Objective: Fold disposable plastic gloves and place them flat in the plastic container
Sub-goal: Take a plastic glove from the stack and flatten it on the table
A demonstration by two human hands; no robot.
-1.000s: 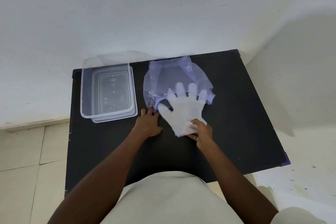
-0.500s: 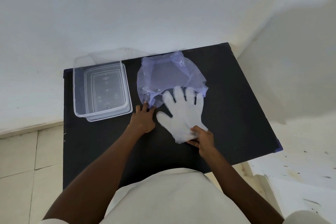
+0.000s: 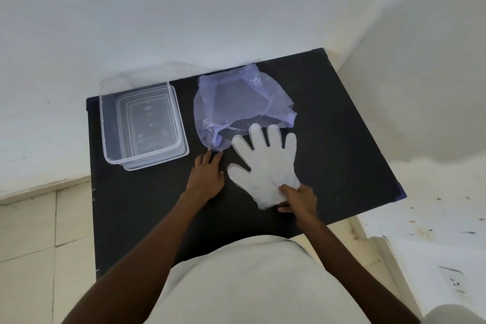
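Observation:
A translucent white plastic glove (image 3: 265,163) lies spread flat on the black table (image 3: 342,139), fingers pointing away from me. My right hand (image 3: 297,198) pinches its cuff at the near right corner. My left hand (image 3: 206,175) rests flat on the table just left of the glove's thumb, fingertips touching the near edge of a crumpled bluish plastic bag (image 3: 239,105). The clear plastic container (image 3: 142,123) stands at the table's far left, nothing inside it.
The table's back edge meets a white wall. A clear lid (image 3: 157,163) lies under the container. The tiled floor (image 3: 39,231) lies left of the table, and a white surface with a socket (image 3: 455,281) sits at lower right.
My right hand has pulled the glove nearer to me and a little right, so its fingers now barely overlap the bag. My left hand has stayed at the bag's near edge.

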